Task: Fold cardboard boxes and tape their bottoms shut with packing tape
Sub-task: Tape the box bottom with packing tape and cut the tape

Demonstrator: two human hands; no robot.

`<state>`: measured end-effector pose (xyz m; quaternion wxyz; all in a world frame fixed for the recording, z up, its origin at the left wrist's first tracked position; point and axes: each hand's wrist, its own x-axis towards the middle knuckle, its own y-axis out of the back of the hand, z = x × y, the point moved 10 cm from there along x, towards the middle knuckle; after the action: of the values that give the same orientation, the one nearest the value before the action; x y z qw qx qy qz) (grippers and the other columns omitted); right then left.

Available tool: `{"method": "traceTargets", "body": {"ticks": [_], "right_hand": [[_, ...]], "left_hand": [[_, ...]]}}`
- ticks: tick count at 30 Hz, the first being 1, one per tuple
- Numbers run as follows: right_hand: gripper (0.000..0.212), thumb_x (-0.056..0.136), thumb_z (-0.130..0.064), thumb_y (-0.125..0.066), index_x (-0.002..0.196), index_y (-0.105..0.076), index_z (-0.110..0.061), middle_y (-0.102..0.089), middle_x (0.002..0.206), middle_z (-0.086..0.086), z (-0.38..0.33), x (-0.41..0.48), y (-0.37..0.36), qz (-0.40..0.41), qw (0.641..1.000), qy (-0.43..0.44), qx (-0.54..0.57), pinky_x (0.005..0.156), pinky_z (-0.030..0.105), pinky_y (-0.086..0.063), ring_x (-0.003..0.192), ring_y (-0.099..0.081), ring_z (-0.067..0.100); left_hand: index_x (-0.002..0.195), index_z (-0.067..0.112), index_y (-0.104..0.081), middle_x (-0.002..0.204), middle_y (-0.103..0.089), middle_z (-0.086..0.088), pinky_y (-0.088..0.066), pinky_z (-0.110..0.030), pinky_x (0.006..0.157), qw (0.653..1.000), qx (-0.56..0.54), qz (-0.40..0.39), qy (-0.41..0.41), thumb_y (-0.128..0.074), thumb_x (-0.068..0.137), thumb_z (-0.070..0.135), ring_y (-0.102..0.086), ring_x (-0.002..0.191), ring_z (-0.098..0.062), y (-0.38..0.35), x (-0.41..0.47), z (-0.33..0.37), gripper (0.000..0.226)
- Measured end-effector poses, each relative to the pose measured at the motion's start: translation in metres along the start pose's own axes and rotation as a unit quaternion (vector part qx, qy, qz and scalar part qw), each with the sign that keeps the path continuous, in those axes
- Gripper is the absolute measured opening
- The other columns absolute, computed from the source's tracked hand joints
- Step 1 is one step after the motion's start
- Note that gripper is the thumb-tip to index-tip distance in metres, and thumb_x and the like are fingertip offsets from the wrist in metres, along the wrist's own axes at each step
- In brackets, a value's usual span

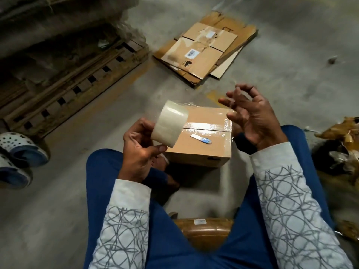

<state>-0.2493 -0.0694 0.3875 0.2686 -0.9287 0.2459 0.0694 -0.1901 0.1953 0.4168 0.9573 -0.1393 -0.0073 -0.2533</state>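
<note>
The left hand (139, 150) has its grip closed round a roll of clear packing tape (171, 123), thumb below and fingers behind, holding it up just over the near-left corner of a cardboard box (202, 140). The right hand (250, 121) is raised above the box's right edge, palm up, with fingers spread and loosely curled. Blur hides whether its grip pinches a strand of tape.

The box stands on the concrete floor (97, 133) between the person's knees, with a shiny tape strip (206, 126) along its seam and a small blue-and-white scrap (202, 139) lying on top. Flattened cartons (202, 53) lie further off. A wooden pallet (64, 90) and sandals (21, 148) sit to the left.
</note>
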Motion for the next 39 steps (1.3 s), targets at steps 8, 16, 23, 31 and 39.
{"method": "traceTargets", "body": {"ticks": [8,16,23,31,39], "right_hand": [[0.086,0.096,-0.073,-0.015,0.125,-0.062,-0.008,-0.07,0.102,0.018,0.046,-0.021,-0.04,-0.055,0.982,-0.121,-0.132,0.057,0.038,-0.06,0.079,-0.072,0.034],[0.069,0.107,-0.051,-0.023,0.091,-0.07,-0.004,-0.073,0.097,0.016,0.043,-0.025,-0.065,-0.095,0.987,-0.032,-0.124,0.087,0.04,-0.059,0.094,-0.071,0.027],[0.022,0.101,-0.022,-0.057,0.095,-0.065,-0.002,-0.064,0.063,0.006,0.029,-0.027,-0.043,-0.051,0.987,0.032,-0.149,0.057,0.031,-0.058,0.06,-0.066,0.022],[0.023,0.091,-0.009,-0.059,0.109,-0.066,0.002,-0.073,0.088,0.011,0.025,-0.033,-0.037,-0.13,0.99,-0.01,-0.052,0.068,0.024,-0.06,0.074,-0.071,0.022],[0.043,0.089,0.014,-0.061,0.128,-0.064,-0.005,-0.073,0.103,0.017,0.039,-0.022,0.003,-0.12,0.927,-0.033,-0.353,0.08,0.037,-0.061,0.089,-0.072,0.033]], "left_hand": [[0.089,0.008,-0.057,0.09,-0.056,-0.012,-0.041,-0.04,0.063,0.979,0.132,0.113,0.104,-0.035,0.061,-0.027,-0.052,0.089,-0.032,-0.008,-0.001,-0.053,0.05],[0.12,0.0,-0.063,0.096,-0.072,-0.021,-0.05,-0.057,0.093,0.976,0.029,0.046,0.21,-0.064,0.095,0.032,-0.067,0.086,-0.034,-0.029,-0.006,-0.064,0.041],[0.123,0.009,-0.062,0.111,-0.071,-0.003,-0.053,-0.033,0.1,0.971,0.082,0.166,0.148,-0.056,0.089,-0.018,-0.066,0.108,-0.013,0.007,0.004,-0.05,0.044],[0.124,-0.002,-0.062,0.109,-0.073,-0.005,-0.059,-0.026,0.086,0.96,0.157,0.212,0.089,-0.064,0.086,-0.014,-0.072,0.098,-0.007,0.026,0.005,-0.029,0.04],[0.125,0.004,-0.065,0.114,-0.075,-0.005,-0.058,-0.04,0.095,0.937,0.225,0.266,0.034,-0.071,0.087,-0.004,-0.072,0.106,-0.014,0.036,0.0,-0.017,0.04]]}}
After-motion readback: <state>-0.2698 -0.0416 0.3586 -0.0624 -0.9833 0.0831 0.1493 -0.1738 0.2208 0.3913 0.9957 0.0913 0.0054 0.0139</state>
